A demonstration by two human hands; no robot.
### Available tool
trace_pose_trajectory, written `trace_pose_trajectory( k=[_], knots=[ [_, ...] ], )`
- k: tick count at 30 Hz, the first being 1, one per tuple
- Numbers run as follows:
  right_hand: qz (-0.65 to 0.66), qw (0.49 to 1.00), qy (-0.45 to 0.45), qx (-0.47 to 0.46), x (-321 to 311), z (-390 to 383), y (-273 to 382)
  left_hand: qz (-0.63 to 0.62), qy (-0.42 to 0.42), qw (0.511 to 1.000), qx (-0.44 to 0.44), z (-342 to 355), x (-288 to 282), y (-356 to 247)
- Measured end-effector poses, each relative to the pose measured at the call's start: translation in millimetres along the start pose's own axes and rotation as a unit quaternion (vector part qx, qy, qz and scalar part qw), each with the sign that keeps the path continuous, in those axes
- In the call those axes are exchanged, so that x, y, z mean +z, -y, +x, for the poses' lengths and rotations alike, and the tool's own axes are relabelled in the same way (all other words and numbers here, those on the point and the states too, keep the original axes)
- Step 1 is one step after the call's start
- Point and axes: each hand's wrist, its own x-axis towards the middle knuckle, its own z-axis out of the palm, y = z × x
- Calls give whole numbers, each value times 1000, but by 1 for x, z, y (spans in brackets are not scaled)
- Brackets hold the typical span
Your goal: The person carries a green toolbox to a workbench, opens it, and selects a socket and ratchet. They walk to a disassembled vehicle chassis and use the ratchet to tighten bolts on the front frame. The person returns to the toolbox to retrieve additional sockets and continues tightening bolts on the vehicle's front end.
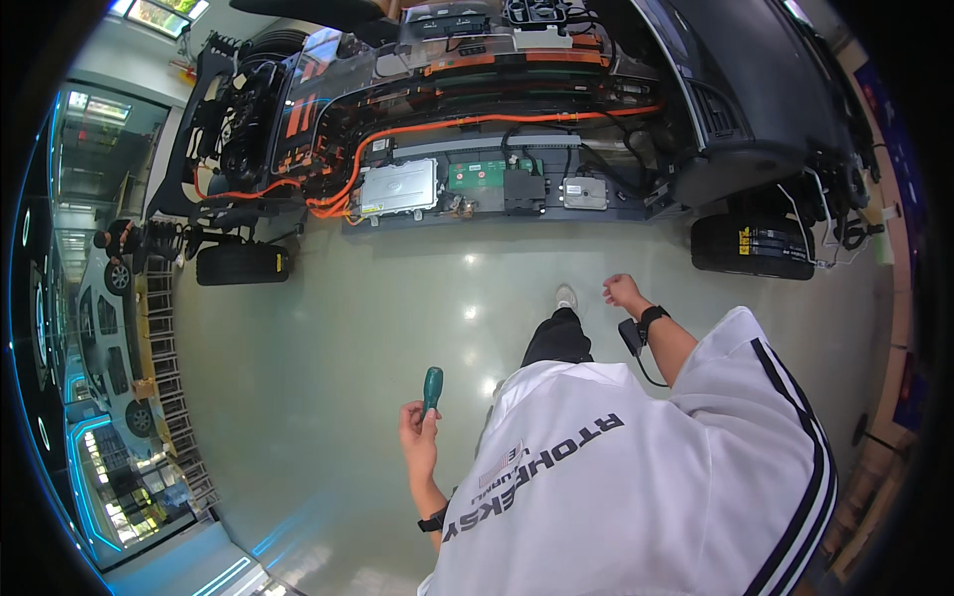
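Observation:
My left hand [415,437] is closed round a green screwdriver [432,388] at the lower middle. Its handle sticks up past my fingers, and its shaft is hidden. Farther forward and to the right, my right hand [623,291] hangs in the air above the floor. Its fingers are loosely curled and a little apart, with nothing visible in them. Neither hand touches the cutaway car chassis [556,141] ahead of me. Along its near side sit a silver box-shaped unit [399,187], a green circuit board [477,175] and a smaller grey module [584,193].
An orange cable [477,118] runs along the chassis. Tyres stand at its left [241,264] and right [752,246] ends. A small black device [631,337] hangs on a cord by my right wrist. At the far left, a white car [107,348] stands beyond a metal grating [164,368].

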Motion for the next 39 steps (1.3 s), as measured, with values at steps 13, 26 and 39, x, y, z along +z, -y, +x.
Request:
trace_pose_trajectory(
  k=[13,26,39],
  knots=[
    [-332,715,597,-147,392,-395,85,72,-257,963,42,-255,-186,186],
    [-482,270,750,-365,805,-709,-52,38,-381,921,76,-370,-524,339],
    [-495,-99,827,-246,1205,-1130,-378,-382,-634,671,37,-649,-780,663]
  ],
)
